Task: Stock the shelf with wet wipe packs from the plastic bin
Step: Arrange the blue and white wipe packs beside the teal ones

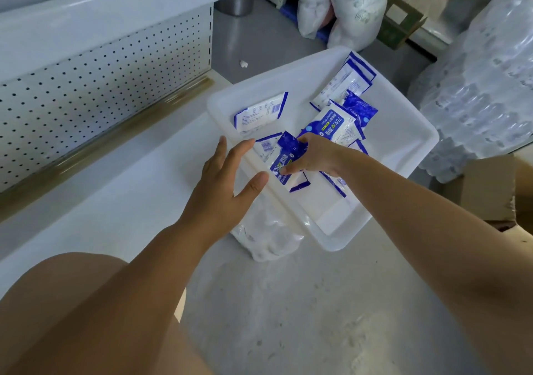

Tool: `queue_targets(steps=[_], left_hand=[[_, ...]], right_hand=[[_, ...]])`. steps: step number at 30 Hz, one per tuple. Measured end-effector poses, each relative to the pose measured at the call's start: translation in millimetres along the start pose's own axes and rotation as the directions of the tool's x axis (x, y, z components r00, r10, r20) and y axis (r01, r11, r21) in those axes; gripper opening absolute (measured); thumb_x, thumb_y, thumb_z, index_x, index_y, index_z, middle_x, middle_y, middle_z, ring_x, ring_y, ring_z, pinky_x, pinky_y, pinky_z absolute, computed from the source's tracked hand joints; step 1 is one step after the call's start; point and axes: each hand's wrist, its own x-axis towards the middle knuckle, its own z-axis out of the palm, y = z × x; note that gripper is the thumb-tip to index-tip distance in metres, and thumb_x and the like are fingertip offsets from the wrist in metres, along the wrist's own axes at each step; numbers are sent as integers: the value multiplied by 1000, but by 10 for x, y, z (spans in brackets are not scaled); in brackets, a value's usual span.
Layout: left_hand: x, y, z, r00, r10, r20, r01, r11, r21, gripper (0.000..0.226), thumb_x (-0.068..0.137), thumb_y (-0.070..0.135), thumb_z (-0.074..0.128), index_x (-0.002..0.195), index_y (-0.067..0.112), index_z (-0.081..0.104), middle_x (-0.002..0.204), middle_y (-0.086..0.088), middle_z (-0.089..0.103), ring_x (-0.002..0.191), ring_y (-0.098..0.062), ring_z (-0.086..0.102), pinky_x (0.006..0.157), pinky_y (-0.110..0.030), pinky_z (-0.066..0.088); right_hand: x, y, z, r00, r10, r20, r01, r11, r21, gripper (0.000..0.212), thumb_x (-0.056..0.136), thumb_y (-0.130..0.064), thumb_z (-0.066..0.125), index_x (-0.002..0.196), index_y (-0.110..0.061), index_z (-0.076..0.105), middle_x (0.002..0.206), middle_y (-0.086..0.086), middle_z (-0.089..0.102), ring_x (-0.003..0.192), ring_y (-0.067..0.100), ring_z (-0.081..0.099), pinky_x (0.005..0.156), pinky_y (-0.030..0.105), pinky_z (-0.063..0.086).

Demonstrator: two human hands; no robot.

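A translucent white plastic bin [403,150] sits on the grey floor, with several blue-and-white wet wipe packs [331,124] loose inside. My right hand [314,155] reaches into the bin and pinches one blue wet wipe pack [288,151] near the bin's left wall. My left hand [227,181] hovers over the bin's near-left rim, fingers spread, holding nothing. The white bottom shelf [101,201] runs along the left, bare, with a perforated back panel [101,86] behind it.
A clear bag of white goods [265,236] lies under the bin's near corner. Shrink-wrapped bottle packs [484,86] stack at the right, beside a cardboard box [490,190]. White plastic bags [340,3] and a metal can [235,0] stand at the back. My knee [72,302] is at lower left.
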Motion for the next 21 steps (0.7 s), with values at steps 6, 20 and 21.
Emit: queue_targets(steps=[6, 20, 21], left_hand=[[19, -72, 17, 1000, 23, 20, -22, 999, -40, 68, 89, 78, 42, 149, 53, 24, 163, 9, 26, 145, -14, 31, 103, -47, 54], [36, -64, 10, 998, 61, 17, -60, 996, -66, 64, 93, 69, 49, 149, 44, 31, 154, 12, 36, 142, -19, 37, 97, -43, 59], [34, -67, 7, 998, 64, 11, -63, 996, -59, 64, 93, 71, 47, 148, 45, 31, 155, 13, 36, 142, -18, 38, 98, -45, 58]], right_hand=[[-19, -85, 50, 989, 130, 70, -143, 959, 245, 75, 58, -34, 98, 120, -18, 58, 114, 1, 64, 104, 15, 60, 80, 31, 54], [-178, -183, 217, 998, 55, 32, -64, 860, 507, 56, 76, -21, 88, 122, -17, 57, 110, 1, 68, 92, 17, 68, 76, 38, 62], [-200, -175, 192, 997, 73, -15, -55, 855, 515, 57, 73, -25, 90, 120, -15, 59, 111, 3, 69, 94, 18, 69, 80, 40, 62]])
